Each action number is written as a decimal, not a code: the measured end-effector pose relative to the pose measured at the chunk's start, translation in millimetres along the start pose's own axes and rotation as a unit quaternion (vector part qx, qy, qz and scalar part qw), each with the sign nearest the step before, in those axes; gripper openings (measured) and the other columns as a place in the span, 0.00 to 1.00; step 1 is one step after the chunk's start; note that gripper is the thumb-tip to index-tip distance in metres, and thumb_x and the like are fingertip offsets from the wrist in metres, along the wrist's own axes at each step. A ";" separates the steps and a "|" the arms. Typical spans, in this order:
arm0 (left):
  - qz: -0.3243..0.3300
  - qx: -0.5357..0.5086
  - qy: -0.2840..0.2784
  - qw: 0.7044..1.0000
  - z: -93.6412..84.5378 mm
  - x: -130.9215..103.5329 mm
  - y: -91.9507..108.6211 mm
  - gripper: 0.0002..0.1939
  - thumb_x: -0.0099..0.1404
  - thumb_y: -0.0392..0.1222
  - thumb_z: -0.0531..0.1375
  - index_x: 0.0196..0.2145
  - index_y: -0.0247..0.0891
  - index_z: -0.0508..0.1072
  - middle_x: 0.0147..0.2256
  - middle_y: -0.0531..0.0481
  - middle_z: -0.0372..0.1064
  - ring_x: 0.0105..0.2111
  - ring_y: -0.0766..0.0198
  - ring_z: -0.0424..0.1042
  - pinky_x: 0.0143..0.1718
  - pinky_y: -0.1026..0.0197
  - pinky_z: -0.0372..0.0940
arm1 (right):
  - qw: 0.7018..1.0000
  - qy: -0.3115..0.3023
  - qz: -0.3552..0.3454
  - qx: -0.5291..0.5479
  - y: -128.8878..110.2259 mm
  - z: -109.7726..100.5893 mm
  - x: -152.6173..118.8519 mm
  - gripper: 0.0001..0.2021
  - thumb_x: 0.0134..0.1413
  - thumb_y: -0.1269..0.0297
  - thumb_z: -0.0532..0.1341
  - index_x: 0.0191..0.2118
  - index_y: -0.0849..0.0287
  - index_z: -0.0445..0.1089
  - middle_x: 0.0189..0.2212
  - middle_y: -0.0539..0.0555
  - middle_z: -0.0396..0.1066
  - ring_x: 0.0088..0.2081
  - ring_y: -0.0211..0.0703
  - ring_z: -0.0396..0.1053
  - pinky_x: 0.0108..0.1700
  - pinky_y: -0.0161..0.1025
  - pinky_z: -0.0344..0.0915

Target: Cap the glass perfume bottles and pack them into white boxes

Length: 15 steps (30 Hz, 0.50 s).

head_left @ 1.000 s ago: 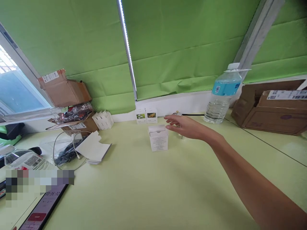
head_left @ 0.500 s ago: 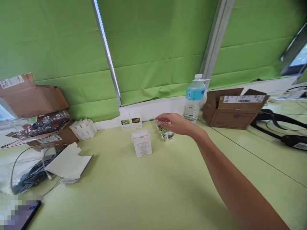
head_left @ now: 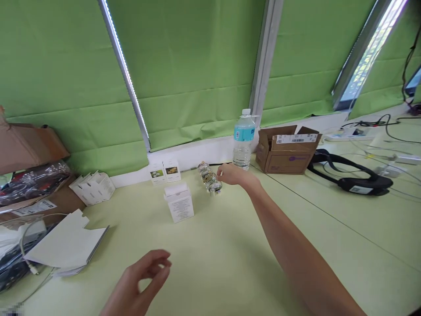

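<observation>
My right hand reaches to the back of the table, just right of a row of small shiny glass jars. Its fingers are curled together; what they hold, if anything, is too small to make out. Nearer to me, my left hand hovers over the table with bent fingers apart from the thumb and nothing between them. A white carton with printed text stands upright left of the jars, its top flap raised. Behind it, two small white boxes with plant pictures stand against the wall.
A large water bottle and an open cardboard box stand beyond my right hand. Farther right lies a black headset-like band. On the left are folded white cardboard, a white slotted holder and stacked brown boxes.
My left hand has come into view from below. My right hand has shifted from above the jars to their right side. The view has turned to the right.
</observation>
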State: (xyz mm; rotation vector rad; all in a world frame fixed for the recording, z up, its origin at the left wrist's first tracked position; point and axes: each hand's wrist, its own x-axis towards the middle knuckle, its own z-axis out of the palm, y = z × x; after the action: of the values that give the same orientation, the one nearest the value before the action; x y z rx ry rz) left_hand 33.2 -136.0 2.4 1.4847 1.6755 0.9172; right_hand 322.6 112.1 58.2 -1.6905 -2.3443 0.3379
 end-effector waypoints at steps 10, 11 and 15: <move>-0.037 -0.169 -0.165 0.971 79.4 61.3 -0.6 0.19 0.57 0.54 0.56 0.38 0.35 0.68 0.30 0.49 0.66 0.20 0.68 0.64 0.20 0.65 0.60 | 1.000 -0.029 -0.005 0.010 19.6 26.9 17.9 0.23 0.40 0.65 0.65 0.47 0.59 0.69 0.43 0.59 0.71 0.38 0.47 0.70 0.30 0.33 0.61; -0.037 -0.176 -0.152 0.972 80.3 61.5 -2.9 0.19 0.57 0.54 0.57 0.38 0.35 0.68 0.29 0.49 0.66 0.21 0.68 0.65 0.21 0.64 0.61 | 0.999 -0.030 -0.008 0.014 20.6 29.6 19.4 0.23 0.39 0.65 0.65 0.46 0.58 0.69 0.43 0.58 0.71 0.38 0.47 0.69 0.29 0.32 0.60; -0.038 -0.186 -0.150 0.970 76.5 58.2 -4.2 0.20 0.55 0.54 0.58 0.37 0.35 0.68 0.29 0.50 0.66 0.23 0.66 0.67 0.26 0.62 0.65 | 0.999 -0.024 -0.020 0.030 25.0 38.1 24.1 0.21 0.38 0.67 0.65 0.45 0.57 0.70 0.43 0.56 0.70 0.38 0.45 0.68 0.29 0.31 0.59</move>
State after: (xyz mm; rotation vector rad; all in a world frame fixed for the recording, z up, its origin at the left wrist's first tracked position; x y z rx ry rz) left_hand 92.0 -74.3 -42.4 1.2243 1.2526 0.8607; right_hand 325.5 140.8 15.4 -1.6244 -2.3723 0.4423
